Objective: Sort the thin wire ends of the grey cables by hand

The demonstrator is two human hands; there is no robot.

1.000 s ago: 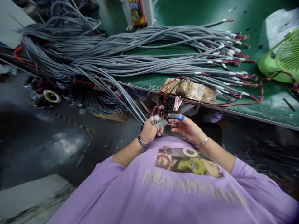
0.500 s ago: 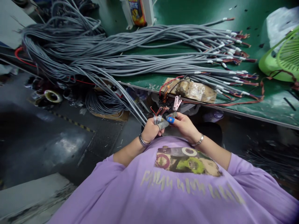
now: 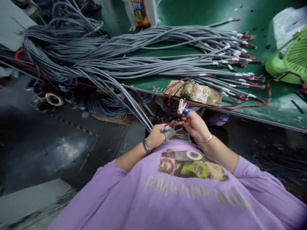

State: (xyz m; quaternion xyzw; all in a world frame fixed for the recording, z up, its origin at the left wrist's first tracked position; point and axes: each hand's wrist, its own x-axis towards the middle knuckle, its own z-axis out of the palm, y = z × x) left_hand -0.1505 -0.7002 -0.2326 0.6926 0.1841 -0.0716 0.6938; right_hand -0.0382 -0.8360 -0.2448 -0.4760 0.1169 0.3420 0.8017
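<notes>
Cables [image 3: 158, 64] are lying already stripped near the counter's [image 3: 203, 14] front edge; your left hand [image 3: 155, 136] is clutching more, wires [image 3: 174, 123] splaying loose; your right hand's [image 3: 195, 126] grip is unclear.

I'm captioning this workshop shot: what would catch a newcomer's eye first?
Probably the mass of grey cables sweeping across the green bench, their stripped ends fanned out toward the right. Then the bright green fan at the right edge. Below the bench, before a purple shirt, the left hand grips cable ends, with the right hand close by their exposed wires.
</notes>
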